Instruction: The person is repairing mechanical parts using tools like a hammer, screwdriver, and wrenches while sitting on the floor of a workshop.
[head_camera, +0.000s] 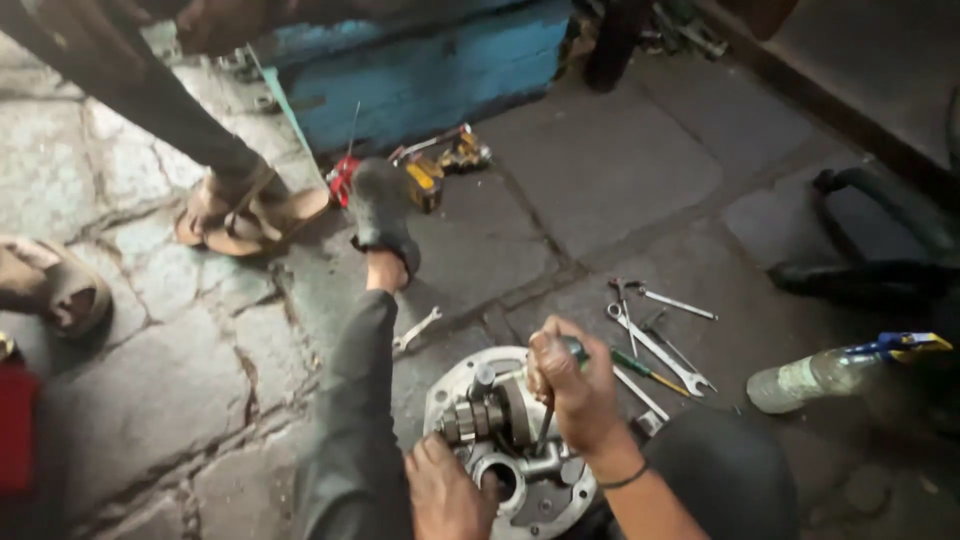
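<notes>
Wrenches (660, 340) right of gear housing (505, 445); bottle (815, 378) farther right.

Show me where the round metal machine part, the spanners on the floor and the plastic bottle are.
round metal machine part (452, 385): head view, on its bare rim at the upper left.
spanners (662, 350): head view, on one spanner's shaft.
plastic bottle (810, 378): head view, on its body.

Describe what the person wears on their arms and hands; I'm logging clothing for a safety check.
Both hands are bare: no gloves. The right hand has a thin dark band round the wrist, and the forearm above it is uncovered, with no sleeve in view. The left hand shows no ring or band; its arm is out of view, so any sleeve cannot be told.
</notes>
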